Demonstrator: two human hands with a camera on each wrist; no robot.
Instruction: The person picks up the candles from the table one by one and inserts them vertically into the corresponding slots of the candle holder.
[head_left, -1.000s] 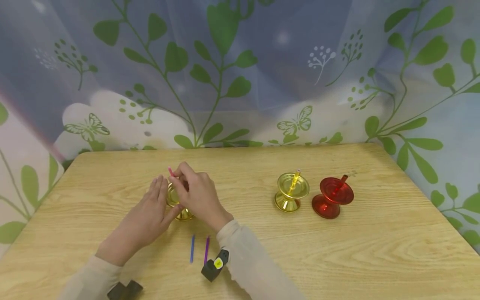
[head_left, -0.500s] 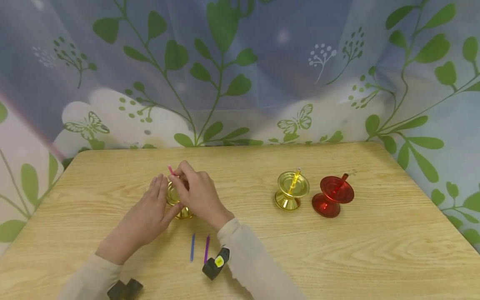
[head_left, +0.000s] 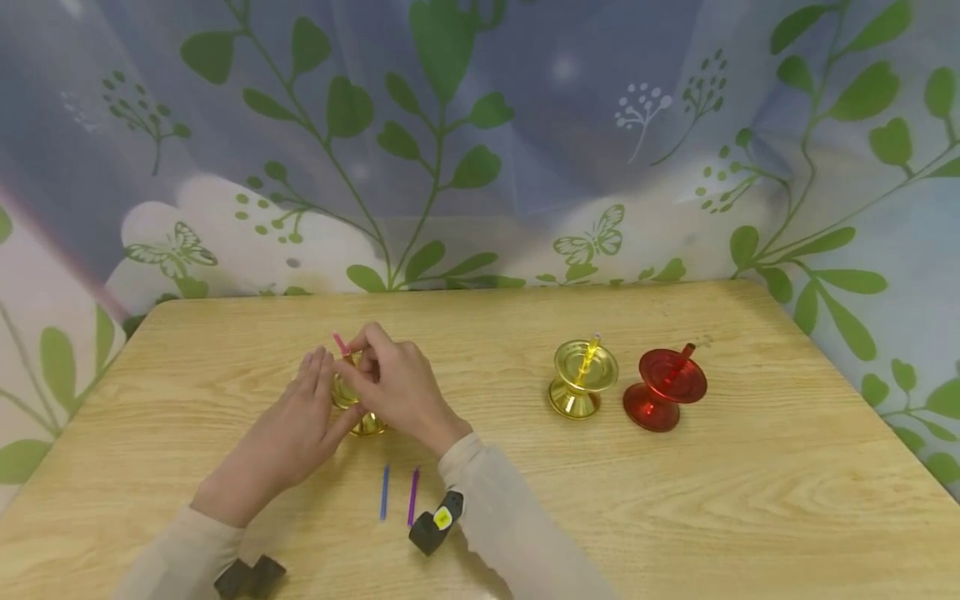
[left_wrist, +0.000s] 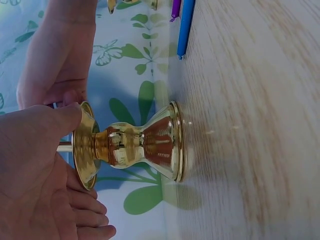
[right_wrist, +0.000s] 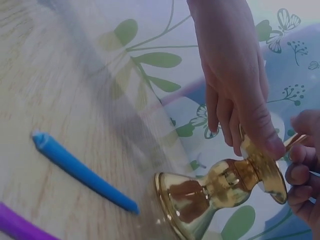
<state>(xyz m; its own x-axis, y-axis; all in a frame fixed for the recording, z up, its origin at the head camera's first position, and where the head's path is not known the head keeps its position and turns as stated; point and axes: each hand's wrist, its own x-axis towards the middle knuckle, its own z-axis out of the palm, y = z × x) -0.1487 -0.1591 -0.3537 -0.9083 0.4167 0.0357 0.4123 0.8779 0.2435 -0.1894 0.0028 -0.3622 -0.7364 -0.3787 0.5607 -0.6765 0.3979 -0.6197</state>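
Observation:
At the left of the table stands a gold candle holder (left_wrist: pixel 127 145), upright, with a dish on top and a flared foot. My left hand (head_left: pixel 281 433) grips the edge of this dish, the thumb on the near side and the other fingers behind. Above the dish my right hand (head_left: pixel 401 387) pinches a thin pink candle (head_left: pixel 341 342) between thumb and fingertips. A gold-coloured stem (left_wrist: pixel 65 146) rises from the dish, partly hidden by the hands. The candle's lower end is covered by the right fingers.
On the table lie a blue candle (head_left: pixel 385 493) and a purple candle (head_left: pixel 413 497), just in front of the holder. To the right stand another gold holder (head_left: pixel 574 402) with a yellow candle (head_left: pixel 588 360) and a red holder (head_left: pixel 652 408) with a red candle (head_left: pixel 679 364).
The pink candle's top has shifted very slightly left with a small movement of the right fingers. The left hand keeps its hold on the gold candle holder.

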